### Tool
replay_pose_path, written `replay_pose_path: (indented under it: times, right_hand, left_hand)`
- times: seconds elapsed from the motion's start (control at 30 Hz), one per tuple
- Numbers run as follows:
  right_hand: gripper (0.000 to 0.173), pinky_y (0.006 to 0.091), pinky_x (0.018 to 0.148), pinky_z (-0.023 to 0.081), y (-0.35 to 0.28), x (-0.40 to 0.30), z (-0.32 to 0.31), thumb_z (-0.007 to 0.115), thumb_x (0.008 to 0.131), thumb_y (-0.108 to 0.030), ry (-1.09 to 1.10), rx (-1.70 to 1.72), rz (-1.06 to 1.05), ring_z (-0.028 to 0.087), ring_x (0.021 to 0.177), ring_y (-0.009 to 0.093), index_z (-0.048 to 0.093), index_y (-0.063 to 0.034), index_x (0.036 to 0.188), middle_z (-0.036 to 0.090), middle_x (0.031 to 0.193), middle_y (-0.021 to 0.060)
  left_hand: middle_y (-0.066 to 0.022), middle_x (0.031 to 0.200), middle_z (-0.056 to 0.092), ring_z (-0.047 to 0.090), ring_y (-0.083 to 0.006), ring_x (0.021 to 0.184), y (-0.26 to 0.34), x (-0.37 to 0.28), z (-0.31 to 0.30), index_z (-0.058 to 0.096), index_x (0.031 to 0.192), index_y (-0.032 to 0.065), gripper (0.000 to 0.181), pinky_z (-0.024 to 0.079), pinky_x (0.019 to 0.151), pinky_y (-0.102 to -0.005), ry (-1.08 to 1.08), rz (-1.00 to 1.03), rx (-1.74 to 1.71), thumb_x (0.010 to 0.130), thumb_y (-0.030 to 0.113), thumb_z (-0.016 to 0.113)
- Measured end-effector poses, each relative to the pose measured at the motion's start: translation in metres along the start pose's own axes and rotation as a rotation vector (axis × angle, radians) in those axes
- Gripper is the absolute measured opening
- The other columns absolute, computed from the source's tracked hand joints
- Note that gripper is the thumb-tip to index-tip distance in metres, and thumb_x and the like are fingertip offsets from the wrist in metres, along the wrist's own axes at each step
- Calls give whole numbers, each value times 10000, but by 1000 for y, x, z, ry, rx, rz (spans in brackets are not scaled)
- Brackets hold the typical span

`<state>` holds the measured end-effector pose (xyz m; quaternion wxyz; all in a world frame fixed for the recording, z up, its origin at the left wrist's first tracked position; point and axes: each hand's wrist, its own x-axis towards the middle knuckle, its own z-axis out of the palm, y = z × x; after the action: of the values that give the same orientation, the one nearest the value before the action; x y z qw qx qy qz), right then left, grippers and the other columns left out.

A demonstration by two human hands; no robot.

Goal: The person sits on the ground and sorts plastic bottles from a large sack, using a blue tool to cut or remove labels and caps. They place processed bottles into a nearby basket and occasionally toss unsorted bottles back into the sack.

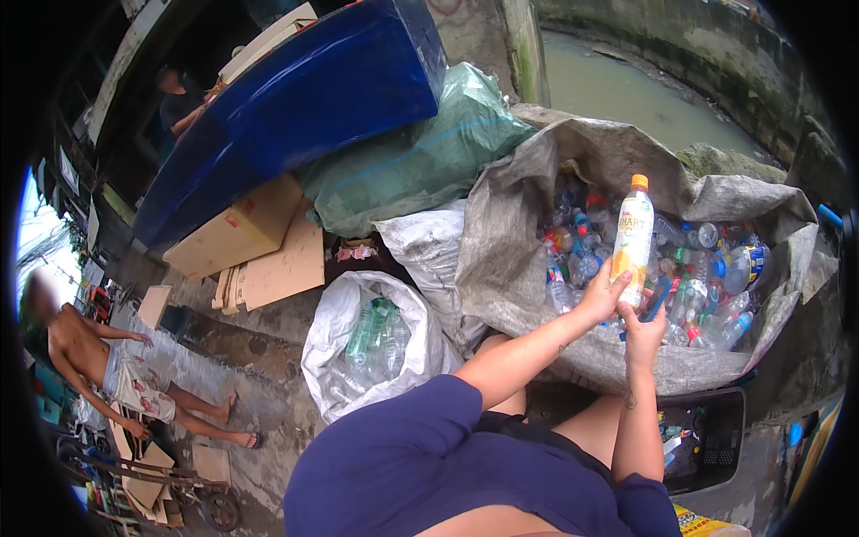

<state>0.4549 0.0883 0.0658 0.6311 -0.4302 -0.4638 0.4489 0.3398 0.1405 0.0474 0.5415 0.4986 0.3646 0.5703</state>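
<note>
My left hand (607,290) grips a plastic drink bottle (635,235) with an orange cap and a white and orange printed sleeve. The bottle stands nearly upright above a large grey woven sack (503,248). In my right hand (644,330) is a slim blue tool (658,299); its exact kind is unclear. The right thumb touches the bottle's lower end beside the left fingers. Below and around both hands, the wide-mouthed sack holds many empty plastic bottles (698,288), some clear and some green, with coloured caps and labels.
Left of my knees, a white woven sack (315,362) contains clear and green bottles. A black crate (731,436) with small scraps sits at right. Cardboard boxes (235,228) lie under a blue box-like body (322,101). People (94,342) stand at left; murky water (604,87) lies behind.
</note>
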Motion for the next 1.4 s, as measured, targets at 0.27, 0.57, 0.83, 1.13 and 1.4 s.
replay_pose_path:
  times: [0.27,0.57,0.83,1.13,1.4]
  right_hand:
    - [462,248,723,499,-1,-2,0,773,712,-49,15,-79,27,614,832,124,541,29,1104,648,943,92]
    - [447,232,567,472,5,3,0,748,729,-114,-15,80,113,554,615,83,518,-12,1098,620,830,52]
    - [330,231,465,459,3,2,-13,652,795,-182,-251,413,373,480,475,71,514,-39,1058,556,715,12]
    - [715,303,807,489,6,-6,7,859,582,-305,32,-299,-103,626,919,193,538,20,1131,644,1004,140]
    - [607,254,532,488,16,-12,-24,728,715,-148,-115,428,244,497,571,71,429,9,1219,547,797,37]
  left_hand:
    - [-135,973,645,624,-167,848,-3,1,-1,478,1222,-16,405,495,728,-303,139,32,119,964,296,457]
    - [-54,940,649,581,-96,848,-11,2,-15,553,1151,-21,327,472,770,-255,240,25,258,986,232,429]
    - [-84,1178,546,530,-143,1067,28,-11,-9,430,1253,65,479,454,880,-318,-42,-156,-389,905,358,579]
    - [-130,1076,615,628,-216,925,4,-5,-3,448,1211,-21,496,513,801,-336,248,-44,-185,965,409,418]
    - [-141,1282,446,492,-265,1140,4,8,-10,395,1341,90,421,427,937,-384,387,8,72,959,255,459]
